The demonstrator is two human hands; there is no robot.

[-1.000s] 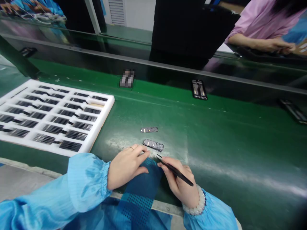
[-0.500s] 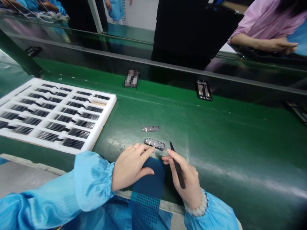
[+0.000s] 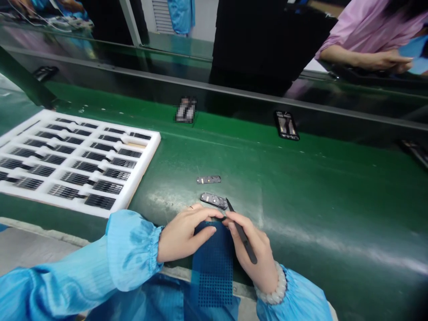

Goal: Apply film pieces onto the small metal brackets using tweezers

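My right hand (image 3: 250, 249) is closed round black tweezers (image 3: 245, 240), their tip beside the right end of a narrow dark phone part (image 3: 214, 200). My left hand (image 3: 187, 234) lies with its thumb and index finger apart over the upper end of a translucent blue sheet (image 3: 216, 254). Rows of small dark dots cover the sheet's lower half, which hangs over the bench edge. The fingertips of both hands meet near the sheet's top, and whatever lies between them is hard to make out. A second slim dark part (image 3: 208, 179) lies just beyond the first.
At the left is a white foam tray (image 3: 152, 154) with rows of black strip-like parts. Dark phone assemblies, one (image 3: 286, 125) at the right and one blurred (image 3: 186, 110), lie on the green bench (image 3: 317, 191) toward the back. Across a dark barrier, a person in pink (image 3: 359, 35) sits.
My right hand has moved slightly left, bringing the tweezers' tip to the nearer dark part. My left fingers have slid off that part toward the right fingers. The blue sheet has shifted right.
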